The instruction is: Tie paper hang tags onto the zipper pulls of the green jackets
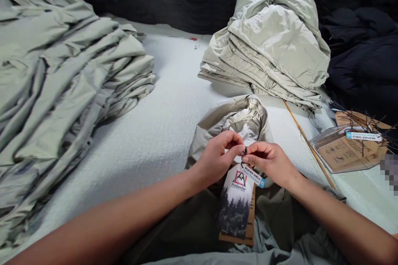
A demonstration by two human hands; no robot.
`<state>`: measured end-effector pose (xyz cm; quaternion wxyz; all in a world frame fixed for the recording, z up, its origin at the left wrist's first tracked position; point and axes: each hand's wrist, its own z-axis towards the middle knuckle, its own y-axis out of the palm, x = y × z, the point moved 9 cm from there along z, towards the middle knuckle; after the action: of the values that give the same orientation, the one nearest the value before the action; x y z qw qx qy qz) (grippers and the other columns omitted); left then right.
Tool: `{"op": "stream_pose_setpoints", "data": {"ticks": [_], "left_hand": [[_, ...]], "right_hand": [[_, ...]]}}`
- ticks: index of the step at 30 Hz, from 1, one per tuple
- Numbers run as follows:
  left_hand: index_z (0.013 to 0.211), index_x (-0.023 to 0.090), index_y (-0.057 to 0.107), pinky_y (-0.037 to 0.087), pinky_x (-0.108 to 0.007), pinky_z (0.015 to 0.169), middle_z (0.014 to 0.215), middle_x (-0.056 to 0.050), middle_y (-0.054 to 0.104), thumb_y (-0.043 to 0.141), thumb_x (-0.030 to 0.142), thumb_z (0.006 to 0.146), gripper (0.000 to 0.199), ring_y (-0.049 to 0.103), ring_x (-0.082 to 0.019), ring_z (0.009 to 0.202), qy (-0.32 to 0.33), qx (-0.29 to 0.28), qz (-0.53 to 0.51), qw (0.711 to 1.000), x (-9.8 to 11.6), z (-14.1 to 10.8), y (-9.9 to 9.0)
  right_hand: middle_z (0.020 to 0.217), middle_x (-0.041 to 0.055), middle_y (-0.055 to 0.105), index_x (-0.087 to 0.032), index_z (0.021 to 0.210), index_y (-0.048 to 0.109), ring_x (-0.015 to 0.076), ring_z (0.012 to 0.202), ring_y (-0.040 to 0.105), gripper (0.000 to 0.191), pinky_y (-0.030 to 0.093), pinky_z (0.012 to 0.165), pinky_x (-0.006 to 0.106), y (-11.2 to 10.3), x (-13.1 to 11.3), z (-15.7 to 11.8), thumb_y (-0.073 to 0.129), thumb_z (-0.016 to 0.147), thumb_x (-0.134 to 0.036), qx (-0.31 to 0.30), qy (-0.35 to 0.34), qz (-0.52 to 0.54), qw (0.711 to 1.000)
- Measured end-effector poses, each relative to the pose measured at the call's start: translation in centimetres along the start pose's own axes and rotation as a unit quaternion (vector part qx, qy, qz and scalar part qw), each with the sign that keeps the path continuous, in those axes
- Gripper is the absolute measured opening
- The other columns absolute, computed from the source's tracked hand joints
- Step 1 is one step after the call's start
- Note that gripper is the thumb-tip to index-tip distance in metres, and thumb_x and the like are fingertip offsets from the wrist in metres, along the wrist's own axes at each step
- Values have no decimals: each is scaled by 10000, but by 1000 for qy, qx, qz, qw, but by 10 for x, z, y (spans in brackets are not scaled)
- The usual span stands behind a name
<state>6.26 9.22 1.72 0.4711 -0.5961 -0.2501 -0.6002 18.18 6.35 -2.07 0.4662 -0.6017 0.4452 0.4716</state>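
Observation:
My left hand [219,158] and my right hand [270,160] meet over a light grey-green garment [203,130], fingertips pinched on a small black tag cord [245,150]. From the cord hangs an Avalanche tag [236,203] with a dark forest picture, over a brown card [251,223]. A small white and blue Weather Shield label [255,177] hangs at the same cord, below my right fingers. The garment's hood or collar opening lies beyond my hands, and darker olive cloth lies under the tags.
Piles of grey-green garments stand at the left [71,66] and back right [273,41] of the white table [168,91]. A clear tray [338,167] at right holds brown tags and black cords. Nearby are a thin wooden stick [306,140] and black garments [367,66].

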Motion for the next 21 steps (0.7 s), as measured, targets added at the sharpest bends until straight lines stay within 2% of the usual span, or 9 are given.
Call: {"op": "stream_pose_setpoints", "data": {"ticks": [3, 6, 8, 10, 13, 16, 21], "left_hand": [[802, 156, 548, 380, -254, 632, 705, 19, 513, 556, 242, 851, 100, 471, -119, 667, -35, 1, -62, 997, -8, 0, 1], [808, 160, 543, 380, -251, 641, 701, 26, 507, 559, 253, 854, 104, 459, -113, 665, -49, 7, -100, 994, -13, 0, 2], [803, 159, 554, 381, -243, 641, 707, 27, 511, 580, 260, 844, 113, 458, -107, 669, -58, 13, -122, 991, -14, 0, 2], [793, 156, 572, 392, -236, 651, 714, 26, 525, 607, 272, 828, 126, 473, -103, 678, -74, 11, -150, 986, -15, 0, 2], [819, 152, 616, 421, -231, 687, 753, 16, 589, 694, 290, 759, 169, 528, -107, 716, -118, 3, -195, 974, -19, 1, 3], [839, 145, 675, 443, -236, 680, 787, -6, 657, 787, 288, 658, 256, 571, -122, 724, -170, -22, -199, 965, -27, -2, 8], [743, 133, 720, 422, -230, 592, 702, -16, 666, 793, 316, 647, 219, 553, -115, 626, -191, 10, -178, 965, -37, -7, 5]], "right_hand": [[663, -10, 614, -176, 767, 649, 115, 582, 509, 144, 394, 551, 239, 1, -13, -3, 673, 805, -312, 13, -79, -113, 990], [737, 28, 654, -183, 776, 642, 150, 687, 565, 107, 419, 642, 267, 9, -36, -13, 601, 866, -226, 23, -200, -244, 949], [760, 47, 661, -186, 766, 638, 165, 726, 576, 146, 422, 666, 279, 16, -44, -19, 568, 890, -213, 20, -249, -291, 923], [726, 35, 651, -189, 755, 637, 156, 693, 571, 153, 422, 643, 267, 17, -45, -20, 577, 891, -221, 23, -251, -281, 926], [692, 11, 654, -185, 777, 662, 133, 630, 574, 105, 435, 597, 239, 5, -37, -15, 642, 853, -254, 61, -208, -196, 956], [713, 21, 689, -178, 779, 696, 137, 631, 606, 132, 460, 586, 233, -4, -29, -11, 670, 829, -298, 88, -176, -132, 971], [729, 21, 700, -192, 833, 716, 135, 646, 610, 89, 456, 610, 236, -3, -33, -13, 660, 836, -261, 92, -205, -158, 961]]}}
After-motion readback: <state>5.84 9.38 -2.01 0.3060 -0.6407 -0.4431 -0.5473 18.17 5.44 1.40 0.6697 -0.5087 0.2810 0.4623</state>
